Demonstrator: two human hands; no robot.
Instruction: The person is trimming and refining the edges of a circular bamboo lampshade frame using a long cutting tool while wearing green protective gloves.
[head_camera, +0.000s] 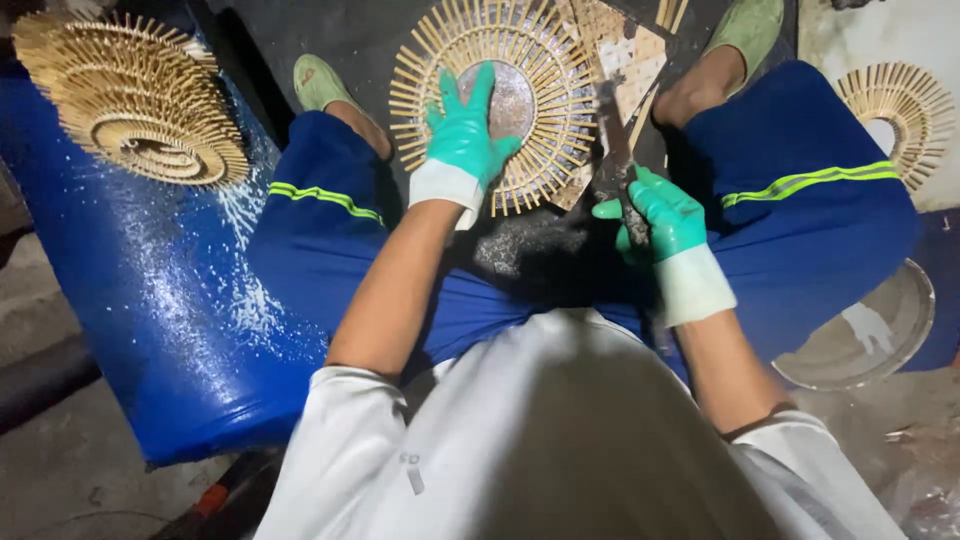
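Observation:
My left hand (463, 133), in a green glove with a white cuff, lies flat with fingers spread on a round disc of radiating bamboo sticks (545, 170) with a grey metal centre (513, 98), set on the floor between my knees. My right hand (662, 212), gloved the same way, is closed round the handle of a dark, worn blade (613, 135). The blade points up and away, its tip against the right rim of the disc.
A stack of finished bamboo discs (135, 95) rests on a blue drum (170, 310) at the left. Another disc (897, 105) lies at the right, above a round metal plate (870, 330). My blue-trousered legs flank the work.

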